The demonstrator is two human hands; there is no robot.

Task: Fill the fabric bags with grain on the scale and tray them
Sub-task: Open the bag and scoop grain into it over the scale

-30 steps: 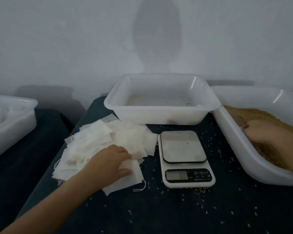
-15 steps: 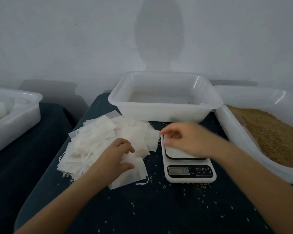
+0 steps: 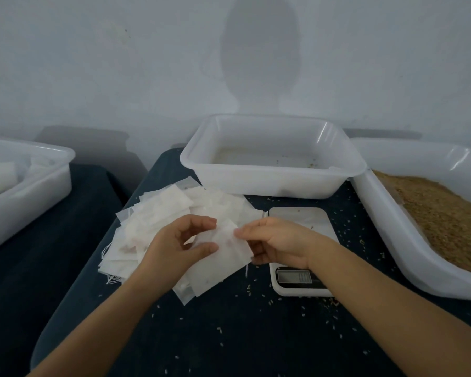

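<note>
Head view: both hands pinch one bag point(image 3: 223, 251), left hand point(image 3: 174, 246) at its left edge and right hand point(image 3: 278, 243) at its right, above the pile point(image 3: 158, 213) beside the scale point(image 3: 305, 284), with the grain point(image 3: 441, 216) tub at right on the surface point(image 3: 229, 336).

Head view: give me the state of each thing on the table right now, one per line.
Top bag: pinched by both hands, flat, unfilled.
Left hand: pinching the bag's left edge.
Right hand: pinching the bag's right edge.
Bag pile: loose, flat, unfilled.
Scale: display lit, reading illegible.
Middle tray: only stray grains inside.
Grain bin: tilted, holding grain.
Left tray: some white bags inside.
</note>
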